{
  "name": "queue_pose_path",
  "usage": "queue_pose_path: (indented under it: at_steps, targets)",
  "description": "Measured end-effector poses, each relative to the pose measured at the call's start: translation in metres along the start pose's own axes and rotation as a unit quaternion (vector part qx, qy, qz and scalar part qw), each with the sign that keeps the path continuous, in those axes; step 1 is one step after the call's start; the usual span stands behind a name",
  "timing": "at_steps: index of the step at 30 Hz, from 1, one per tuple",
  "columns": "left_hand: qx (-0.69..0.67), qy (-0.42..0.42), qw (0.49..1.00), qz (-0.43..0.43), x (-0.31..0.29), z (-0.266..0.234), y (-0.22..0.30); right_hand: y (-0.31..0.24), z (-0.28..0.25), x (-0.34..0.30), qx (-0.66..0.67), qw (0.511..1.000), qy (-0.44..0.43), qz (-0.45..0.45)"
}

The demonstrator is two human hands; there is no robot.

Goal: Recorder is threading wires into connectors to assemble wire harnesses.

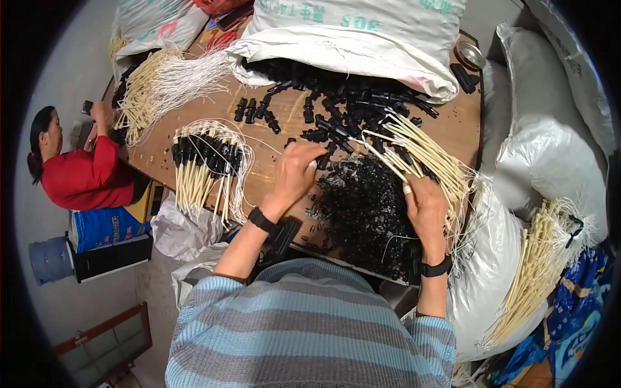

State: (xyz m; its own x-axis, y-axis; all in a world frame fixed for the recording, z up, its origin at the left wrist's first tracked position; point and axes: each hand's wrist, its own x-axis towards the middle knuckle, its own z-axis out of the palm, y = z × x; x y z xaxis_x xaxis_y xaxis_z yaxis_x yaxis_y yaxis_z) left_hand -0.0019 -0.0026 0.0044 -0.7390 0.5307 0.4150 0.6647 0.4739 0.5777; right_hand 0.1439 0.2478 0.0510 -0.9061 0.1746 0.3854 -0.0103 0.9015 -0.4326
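Observation:
My right hand [427, 205] grips a thin cream stick [388, 160] with a white tip, pointing up and left over the pile. My left hand [299, 169] is closed in a pinch beside the black plastic fittings [336, 129]; what its fingers hold, if anything, is hidden. Just right of my right hand lies a bundle of cream sticks [430, 145] with white strings. Between my wrists spreads a heap of small black and clear plastic parts [365, 204]. Left of my left hand, a row of cream sticks with black fittings [207, 158] lies with loose strings.
A large white woven sack [362, 45] opens at the table's back, spilling black fittings. Another bundle of stringed sticks [158, 84] lies back left. Full sacks [537, 136] crowd the right side. A person in red [87, 171] works at the left edge of the wooden table [272, 194].

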Motion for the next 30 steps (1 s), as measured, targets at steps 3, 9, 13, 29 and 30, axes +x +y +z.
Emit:
queue_pose_path:
  at_steps: [3,9,13,29,30]
  targets:
    - [0.029,-0.010,0.999,-0.028,0.004,0.002,-0.009,-0.016,0.010,-0.004,0.070,0.994,-0.062,0.058]
    - [0.067,-0.101,0.984,-0.133,0.007,0.007,-0.021,-0.028,0.027,-0.015,0.133,0.976,-0.135,0.110]
    - [-0.072,0.043,0.990,-0.113,-0.003,0.007,-0.026,-0.029,0.030,-0.020,0.190,0.948,-0.163,0.195]
    - [-0.110,-0.060,0.990,-0.064,-0.021,-0.005,-0.020,-0.038,0.038,-0.029,0.235,0.925,-0.195,0.226]
    - [-0.111,-0.059,0.990,-0.066,-0.022,-0.005,-0.017,-0.038,0.040,-0.031,0.260,0.919,-0.190,0.225]
